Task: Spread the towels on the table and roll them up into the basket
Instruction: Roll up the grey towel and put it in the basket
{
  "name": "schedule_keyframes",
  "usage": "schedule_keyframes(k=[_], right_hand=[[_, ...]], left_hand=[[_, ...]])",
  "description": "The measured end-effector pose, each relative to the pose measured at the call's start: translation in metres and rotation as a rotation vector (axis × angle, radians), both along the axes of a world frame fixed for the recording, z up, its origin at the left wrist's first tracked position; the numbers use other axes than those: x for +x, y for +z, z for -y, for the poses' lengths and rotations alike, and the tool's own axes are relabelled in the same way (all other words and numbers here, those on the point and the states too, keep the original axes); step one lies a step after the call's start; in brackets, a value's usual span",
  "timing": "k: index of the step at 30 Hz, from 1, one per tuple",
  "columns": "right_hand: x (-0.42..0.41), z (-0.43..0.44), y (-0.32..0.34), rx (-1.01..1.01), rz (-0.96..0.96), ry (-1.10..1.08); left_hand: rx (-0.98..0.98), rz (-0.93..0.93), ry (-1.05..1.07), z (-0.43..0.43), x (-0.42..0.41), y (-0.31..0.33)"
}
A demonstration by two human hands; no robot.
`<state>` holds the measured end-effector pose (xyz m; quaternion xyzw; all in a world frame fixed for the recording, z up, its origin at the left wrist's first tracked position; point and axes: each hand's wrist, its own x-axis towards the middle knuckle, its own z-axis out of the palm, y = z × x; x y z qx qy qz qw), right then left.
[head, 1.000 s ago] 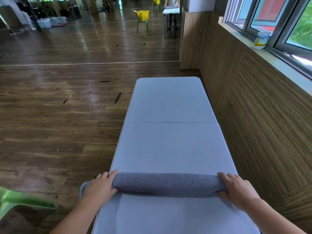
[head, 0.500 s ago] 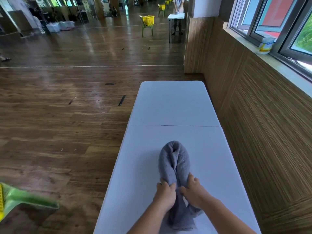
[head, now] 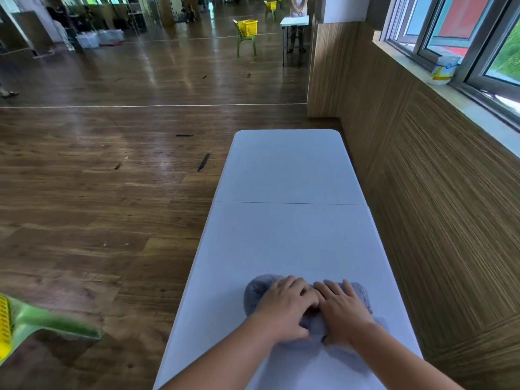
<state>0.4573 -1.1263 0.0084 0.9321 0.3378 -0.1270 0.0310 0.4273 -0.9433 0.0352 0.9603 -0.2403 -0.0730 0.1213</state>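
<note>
Left hand [head: 284, 308] and right hand [head: 342, 311], fingers near-straight, press bundled grey towel [head: 256, 291] on table [head: 287, 243], thumbs possibly tucked; uneven push from the 2 could spring it loose.

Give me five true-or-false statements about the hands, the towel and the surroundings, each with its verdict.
1. The left hand and the right hand both rest on the grey towel. True.
2. The towel lies spread flat over the whole white table. False: it is bunched into a compact bundle at the near end.
3. A yellow basket stands on the table's far half. False: it sits on a green chair far off on the floor.
4. A white and yellow container stands on the windowsill. True.
5. The table stands in the middle of the room. False: a wood-panelled wall runs along its right side.
</note>
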Motion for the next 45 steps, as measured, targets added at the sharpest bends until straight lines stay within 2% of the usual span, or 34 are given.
schedule_keyframes(k=[3,6,8,14,20,25,30,34,45], right_hand=[[-0.001,0.017,0.005,-0.039,-0.032,-0.057],[-0.004,0.037,0.01,-0.016,-0.108,-0.205],[-0.005,0.045,0.011,0.05,-0.169,-0.281],[0.001,0.043,0.024,0.081,-0.143,-0.276],[0.034,0.044,0.098,0.239,0.063,-0.233],[0.034,0.01,0.131,0.254,0.099,-0.129],[0.01,-0.062,0.139,0.254,0.077,-0.006],[-0.019,-0.152,0.14,0.259,0.062,0.124],[-0.137,-0.483,0.132,0.27,-0.038,0.449]], left_hand=[[0.172,-0.101,0.151,-0.026,0.001,-0.006],[0.289,-0.219,0.179,-0.042,-0.001,-0.003],[0.326,-0.227,0.202,-0.046,-0.004,-0.003],[0.281,-0.158,0.29,-0.037,-0.013,0.007],[0.195,0.042,0.369,-0.051,0.004,0.073],[0.172,0.097,0.476,-0.077,-0.028,0.098],[0.172,0.134,0.605,-0.134,-0.085,0.099],[0.169,0.148,0.707,-0.21,-0.141,0.099],[0.209,0.081,1.05,-0.48,-0.334,0.102]])
